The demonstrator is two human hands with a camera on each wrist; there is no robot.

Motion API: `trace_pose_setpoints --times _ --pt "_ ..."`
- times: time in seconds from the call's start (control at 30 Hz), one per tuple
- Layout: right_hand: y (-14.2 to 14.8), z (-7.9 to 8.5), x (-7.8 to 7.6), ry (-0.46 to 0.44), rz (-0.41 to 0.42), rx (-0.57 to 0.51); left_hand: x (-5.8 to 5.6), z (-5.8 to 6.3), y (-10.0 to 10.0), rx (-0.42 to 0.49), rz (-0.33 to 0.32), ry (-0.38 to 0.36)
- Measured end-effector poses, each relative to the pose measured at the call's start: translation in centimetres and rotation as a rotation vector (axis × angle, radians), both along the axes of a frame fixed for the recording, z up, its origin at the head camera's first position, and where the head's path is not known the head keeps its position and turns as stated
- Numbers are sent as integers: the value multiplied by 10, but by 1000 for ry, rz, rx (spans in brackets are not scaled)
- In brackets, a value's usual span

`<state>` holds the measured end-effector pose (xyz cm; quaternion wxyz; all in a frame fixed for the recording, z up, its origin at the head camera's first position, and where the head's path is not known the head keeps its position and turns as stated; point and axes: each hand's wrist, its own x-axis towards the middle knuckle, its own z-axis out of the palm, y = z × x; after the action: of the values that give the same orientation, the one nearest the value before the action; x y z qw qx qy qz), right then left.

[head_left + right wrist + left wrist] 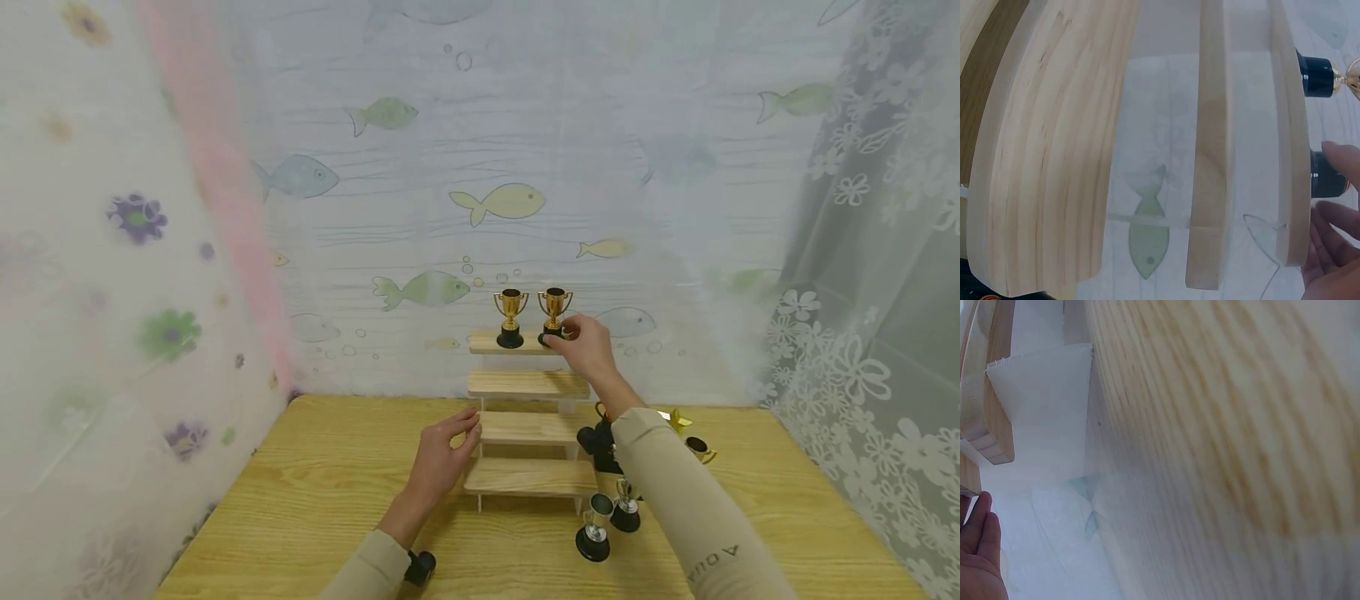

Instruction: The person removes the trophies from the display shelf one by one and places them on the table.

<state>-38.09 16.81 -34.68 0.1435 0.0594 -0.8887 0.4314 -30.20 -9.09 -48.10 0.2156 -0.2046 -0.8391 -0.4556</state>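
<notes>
A four-tier wooden display stand (528, 383) rises in the middle of the table, with white supports. On its top tier stand two small gold trophies with black bases, the left trophy (511, 308) and the right trophy (555, 302). My right hand (588, 346) pinches the black base (1327, 175) of the right one, thumb on one side and fingers on the other. My left hand (442, 454) touches the left end of the stand at a lower tier, and its fingers (988, 534) look straight in the left wrist view.
Right of the stand are two silver trophies (597, 521), a gold cup (696, 447), a gold star (677, 419) and dark pieces (596, 442) partly behind my sleeve. A black object (422, 568) lies by my left cuff. Fish-printed sheeting (420, 208) hangs behind the table (300, 483).
</notes>
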Motion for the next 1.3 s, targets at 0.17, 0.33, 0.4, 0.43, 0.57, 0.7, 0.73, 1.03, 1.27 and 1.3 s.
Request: trace_pose_setpoints --times 0.17,0.33,0.4,0.43,0.57,0.7,0.73,1.03,1.27,1.3 --pt "-4 -1 -2 15 -13 -15 0 1 0 5 3 1" --pt "-8 -1 -1 33 -37 -3 -1 1 0 3 5 18" --pt "-9 -1 -2 38 -44 6 0 1 0 1 7 20" --pt "-9 -1 -2 40 -47 9 0 1 0 0 8 20" --pt "-9 -2 -1 50 -48 11 0 0 0 -2 8 17" --pt "-8 -3 1 56 -46 11 0 0 0 -5 8 17" --pt "-8 -3 2 54 -46 10 0 0 0 -6 9 14" --pt "-2 0 10 22 -41 16 2 1 1 3 0 -6" --pt "2 1 16 52 -29 51 -1 1 0 4 -3 15" --pt "2 1 17 58 -27 55 -1 2 0 2 -2 17"
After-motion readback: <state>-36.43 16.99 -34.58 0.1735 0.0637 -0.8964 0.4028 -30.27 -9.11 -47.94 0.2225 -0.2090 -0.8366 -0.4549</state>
